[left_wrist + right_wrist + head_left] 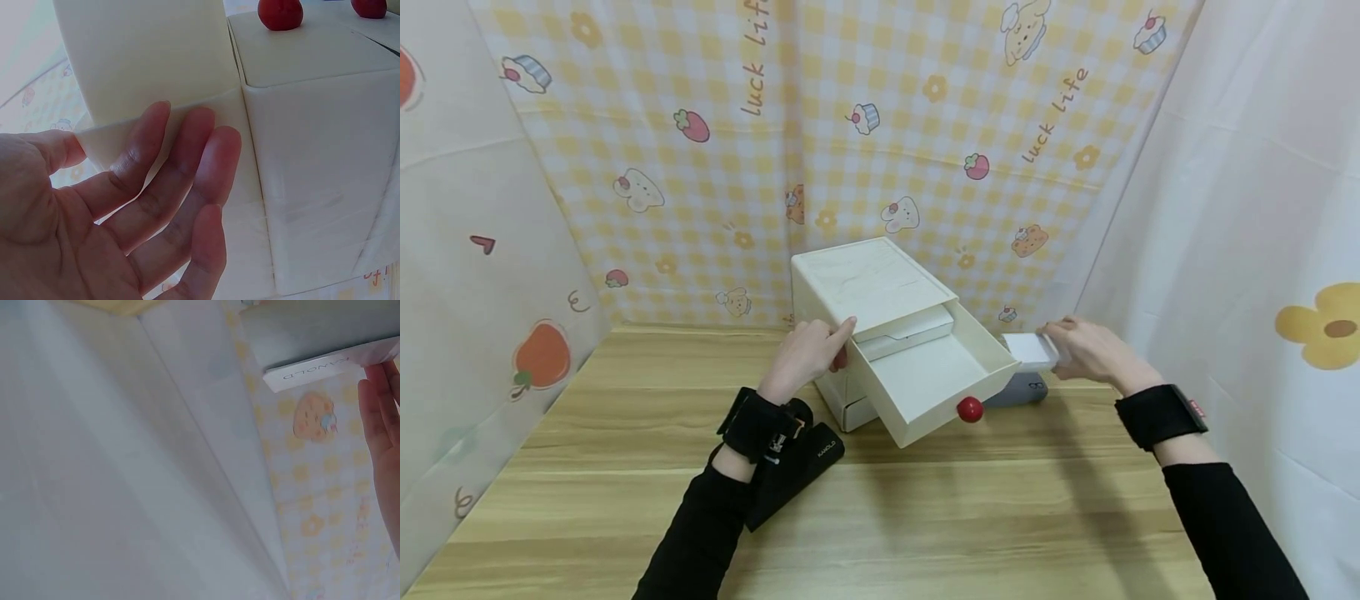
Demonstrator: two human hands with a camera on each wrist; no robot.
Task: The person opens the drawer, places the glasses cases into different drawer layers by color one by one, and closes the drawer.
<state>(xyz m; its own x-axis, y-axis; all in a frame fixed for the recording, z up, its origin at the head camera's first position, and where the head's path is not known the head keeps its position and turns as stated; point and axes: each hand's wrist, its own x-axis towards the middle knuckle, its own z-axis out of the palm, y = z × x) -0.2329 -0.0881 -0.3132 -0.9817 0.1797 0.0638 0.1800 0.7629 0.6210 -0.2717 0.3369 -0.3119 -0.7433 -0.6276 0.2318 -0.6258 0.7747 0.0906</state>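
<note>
A small off-white drawer cabinet (872, 279) stands at the middle back of the table. Its top drawer (936, 379), with a red knob (970, 409), is pulled out, and a flat white box (910, 332) lies inside toward the back. My left hand (808, 354) grips the cabinet's front left corner; in the left wrist view its fingers (203, 156) lie against the side wall and the thumb is at the edge. To the right of the drawer, my right hand (1086, 350) pinches a thin white box (1028, 350) lettered KANOLD.
A grey case (1018, 390) lies on the table right of the cabinet, partly hidden by the drawer. Under my left wrist is a black case (808, 471) lettered KANOLD. Patterned cloth (700, 167) hangs behind, with white curtains (1247, 208) at the sides.
</note>
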